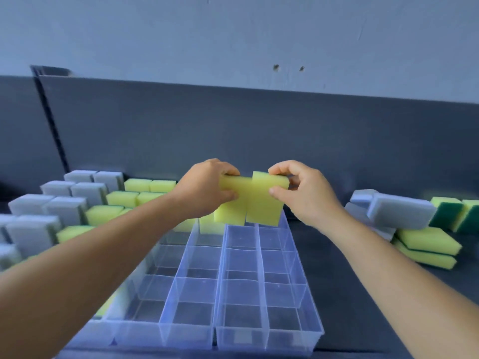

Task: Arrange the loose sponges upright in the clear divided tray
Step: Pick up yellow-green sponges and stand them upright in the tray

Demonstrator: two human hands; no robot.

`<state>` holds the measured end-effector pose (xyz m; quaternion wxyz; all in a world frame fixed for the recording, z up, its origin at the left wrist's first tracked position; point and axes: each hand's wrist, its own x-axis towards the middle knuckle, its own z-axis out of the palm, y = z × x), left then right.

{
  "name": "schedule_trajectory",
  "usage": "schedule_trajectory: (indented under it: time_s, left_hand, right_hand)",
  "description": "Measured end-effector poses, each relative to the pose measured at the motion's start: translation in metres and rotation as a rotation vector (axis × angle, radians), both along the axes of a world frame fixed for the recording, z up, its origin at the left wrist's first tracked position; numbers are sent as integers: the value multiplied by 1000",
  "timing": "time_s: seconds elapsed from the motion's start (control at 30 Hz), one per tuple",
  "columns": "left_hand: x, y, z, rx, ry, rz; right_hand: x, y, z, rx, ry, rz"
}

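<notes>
Sponges [248, 203] pinched upright by both hands, left hand [204, 189] and right hand [303, 193].

A dark grey worktop [350, 294] runs from the near edge to a dark grey upright panel [233, 130] standing along its far side. A second panel [23, 125] of the same colour meets it at the far left. Behind both rises a pale blue-grey wall [233, 35], marked by two small dark holes [276, 67] right of centre.
</notes>
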<state>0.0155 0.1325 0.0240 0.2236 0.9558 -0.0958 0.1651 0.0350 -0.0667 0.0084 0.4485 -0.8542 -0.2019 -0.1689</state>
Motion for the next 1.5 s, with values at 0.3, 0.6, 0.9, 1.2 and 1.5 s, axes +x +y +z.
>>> schedule_trajectory:
  time_s: [0.3,0.6,0.9,1.2,1.5]
  left_hand:
    - [-10,77,-11,24,75,98]
    - [-4,104,-25,46,114,108]
    - [6,99,-42,335,188,50]
    - [9,95,-45,492,215,46]
    - [4,50,-33,472,81,-30]
  right_hand:
    - [12,80,-16,-41,74,107]
    - [21,102,-35,-237,127,44]
    - [16,112,-42,-491,74,31]
    - [10,110,-45,-558,118,42]
    - [-7,69,-30,-608,50,1]
